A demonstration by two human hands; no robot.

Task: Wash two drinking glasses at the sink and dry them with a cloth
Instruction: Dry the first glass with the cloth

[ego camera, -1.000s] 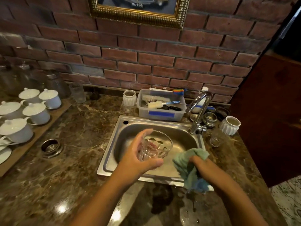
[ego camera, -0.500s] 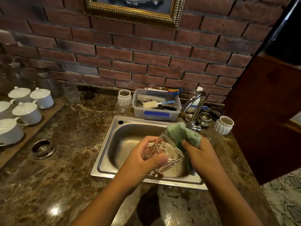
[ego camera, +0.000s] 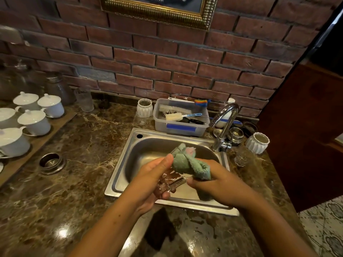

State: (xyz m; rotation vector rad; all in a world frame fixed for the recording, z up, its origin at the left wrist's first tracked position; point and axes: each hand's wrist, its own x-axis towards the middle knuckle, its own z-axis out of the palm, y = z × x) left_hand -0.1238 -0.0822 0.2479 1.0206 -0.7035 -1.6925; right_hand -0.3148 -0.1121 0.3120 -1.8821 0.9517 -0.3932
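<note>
Only legible txt: "HA-108" in white chars on a plate in the framed picture (ego camera: 157,4), top edge of view, on the brick wall. Last char partly cut off, so not 100% sure. Blue tape strip (ego camera: 181,127) on the plastic tub (ego camera: 200,131) looks blank; nothing else readable.
</note>
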